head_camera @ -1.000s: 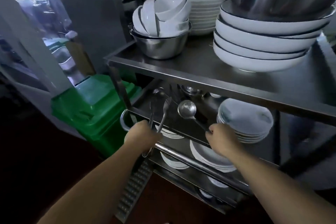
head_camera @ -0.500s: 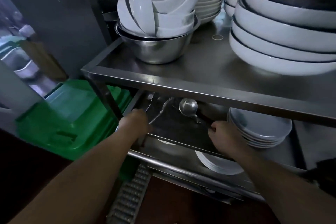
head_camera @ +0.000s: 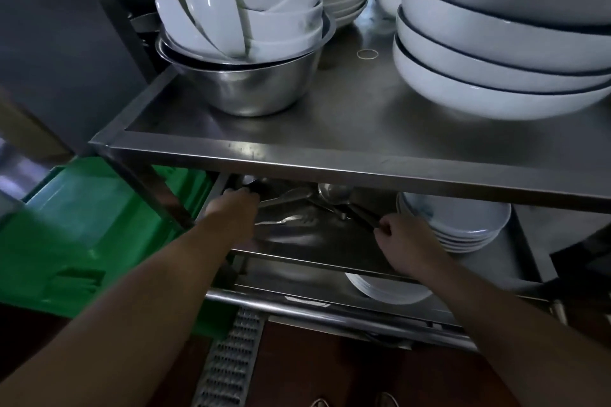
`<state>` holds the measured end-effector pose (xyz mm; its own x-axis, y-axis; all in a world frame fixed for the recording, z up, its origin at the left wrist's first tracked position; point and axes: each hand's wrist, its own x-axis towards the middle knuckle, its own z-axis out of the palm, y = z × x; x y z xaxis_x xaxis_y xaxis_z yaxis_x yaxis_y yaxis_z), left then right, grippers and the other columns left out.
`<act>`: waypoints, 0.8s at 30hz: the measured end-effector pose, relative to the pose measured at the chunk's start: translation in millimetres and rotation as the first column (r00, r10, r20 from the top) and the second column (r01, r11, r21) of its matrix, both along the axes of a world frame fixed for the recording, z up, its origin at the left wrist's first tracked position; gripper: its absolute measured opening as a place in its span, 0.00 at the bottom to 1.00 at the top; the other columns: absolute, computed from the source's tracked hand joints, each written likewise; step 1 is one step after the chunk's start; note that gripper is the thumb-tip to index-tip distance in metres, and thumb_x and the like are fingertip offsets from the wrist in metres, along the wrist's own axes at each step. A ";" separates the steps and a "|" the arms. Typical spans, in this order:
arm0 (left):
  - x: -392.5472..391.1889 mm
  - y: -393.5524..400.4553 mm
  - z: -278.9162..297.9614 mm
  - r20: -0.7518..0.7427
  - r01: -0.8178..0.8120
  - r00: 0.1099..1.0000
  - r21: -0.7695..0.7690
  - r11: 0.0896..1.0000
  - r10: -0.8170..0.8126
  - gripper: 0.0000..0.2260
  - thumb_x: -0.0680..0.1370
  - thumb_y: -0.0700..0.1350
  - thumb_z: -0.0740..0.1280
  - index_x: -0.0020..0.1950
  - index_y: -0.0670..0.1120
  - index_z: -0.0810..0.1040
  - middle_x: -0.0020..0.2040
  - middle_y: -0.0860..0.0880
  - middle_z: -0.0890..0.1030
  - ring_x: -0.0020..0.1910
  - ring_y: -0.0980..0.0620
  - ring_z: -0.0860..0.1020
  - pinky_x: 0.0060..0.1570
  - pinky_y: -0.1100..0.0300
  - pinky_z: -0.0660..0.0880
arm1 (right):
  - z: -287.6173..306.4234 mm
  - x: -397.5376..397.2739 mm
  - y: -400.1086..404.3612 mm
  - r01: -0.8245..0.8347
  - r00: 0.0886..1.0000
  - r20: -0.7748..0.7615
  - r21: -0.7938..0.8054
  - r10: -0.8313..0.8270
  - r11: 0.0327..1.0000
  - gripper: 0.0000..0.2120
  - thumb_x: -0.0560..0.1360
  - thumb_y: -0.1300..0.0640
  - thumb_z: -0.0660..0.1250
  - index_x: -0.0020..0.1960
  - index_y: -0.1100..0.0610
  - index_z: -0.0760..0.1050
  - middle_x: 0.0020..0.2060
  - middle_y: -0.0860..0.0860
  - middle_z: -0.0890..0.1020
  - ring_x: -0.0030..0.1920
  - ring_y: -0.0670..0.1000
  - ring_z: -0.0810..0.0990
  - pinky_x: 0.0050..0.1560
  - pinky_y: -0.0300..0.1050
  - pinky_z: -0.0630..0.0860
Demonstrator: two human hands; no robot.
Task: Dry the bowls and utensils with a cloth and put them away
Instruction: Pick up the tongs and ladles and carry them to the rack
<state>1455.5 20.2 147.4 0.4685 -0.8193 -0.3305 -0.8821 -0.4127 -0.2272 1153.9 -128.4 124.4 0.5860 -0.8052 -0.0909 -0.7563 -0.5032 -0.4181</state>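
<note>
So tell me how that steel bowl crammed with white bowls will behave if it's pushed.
The steel mixing bowl probably feels heavy, being packed with white bowls. It would likely slide on the smooth steel shelf. The bowls leaning on edge could shift and clatter; they look breakable.

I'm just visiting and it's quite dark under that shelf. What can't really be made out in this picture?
- Ladle, head view: bowl partly hidden by the top shelf edge.
- Left hand: fingertips lost in shadow under the shelf; what it grips is unclear.
- Tongs: dim, outline blurred.
- Big white bowls: cut off by the right edge.
- Plates below: mostly hidden by the middle shelf.
</note>
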 end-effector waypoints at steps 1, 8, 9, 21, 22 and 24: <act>1.7 -2.2 -2.7 -0.008 0.014 1.000 0.004 1.000 -0.014 0.16 0.79 0.42 0.69 0.67 0.46 0.76 0.68 0.45 0.77 0.65 0.41 0.77 0.60 0.43 0.80 | -1.3 -1.1 1.1 -0.003 1.000 0.001 0.002 0.003 1.000 0.10 0.81 0.50 0.66 0.43 0.53 0.79 0.30 0.47 0.76 0.30 0.46 0.72 0.32 0.43 0.64; 4.4 -6.9 -19.7 -0.097 -0.020 0.995 -0.046 0.999 0.015 0.20 0.79 0.40 0.69 0.71 0.47 0.74 0.70 0.45 0.75 0.69 0.40 0.74 0.64 0.42 0.78 | -9.3 2.6 11.7 -0.103 0.995 0.000 0.077 0.103 0.992 0.09 0.80 0.47 0.66 0.47 0.49 0.81 0.34 0.46 0.81 0.32 0.40 0.77 0.31 0.39 0.67; 4.8 -5.9 -21.0 -0.106 -0.030 0.994 -0.058 0.998 0.024 0.19 0.80 0.41 0.69 0.71 0.48 0.74 0.69 0.46 0.76 0.68 0.41 0.75 0.63 0.42 0.79 | -9.3 4.8 12.7 -0.114 0.993 -0.004 0.082 0.115 0.990 0.09 0.80 0.47 0.65 0.47 0.50 0.81 0.35 0.46 0.82 0.33 0.41 0.77 0.31 0.39 0.68; 2.3 8.5 -21.5 -0.147 -0.090 0.987 -0.119 0.989 0.072 0.30 0.75 0.41 0.73 0.76 0.51 0.70 0.72 0.47 0.74 0.70 0.41 0.75 0.65 0.43 0.76 | -6.7 21.5 9.8 -0.228 0.957 -0.168 0.074 0.237 0.971 0.11 0.82 0.47 0.63 0.46 0.51 0.79 0.40 0.48 0.82 0.41 0.52 0.81 0.43 0.49 0.79; 2.1 10.3 -21.0 -0.154 -0.100 0.985 -0.142 0.985 0.078 0.31 0.75 0.41 0.73 0.77 0.52 0.69 0.73 0.47 0.73 0.72 0.41 0.73 0.67 0.42 0.75 | -7.8 21.6 8.5 -0.233 0.953 -0.183 0.068 0.242 0.970 0.11 0.82 0.47 0.63 0.46 0.50 0.78 0.40 0.48 0.82 0.42 0.51 0.81 0.41 0.47 0.77; 0.8 14.4 -20.8 -0.171 -0.125 0.981 -0.192 0.973 0.092 0.32 0.76 0.41 0.72 0.79 0.52 0.68 0.75 0.47 0.72 0.74 0.41 0.72 0.69 0.43 0.72 | -11.4 23.0 7.3 -0.237 0.950 -0.194 0.066 0.246 0.969 0.11 0.83 0.47 0.62 0.44 0.49 0.76 0.41 0.47 0.82 0.42 0.51 0.81 0.39 0.46 0.73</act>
<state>1456.3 34.7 126.6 0.5128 -0.8238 -0.2419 -0.8475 -0.5306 0.0105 1176.8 -121.1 113.0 0.7291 -0.6348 -0.2557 -0.6842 -0.6667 -0.2956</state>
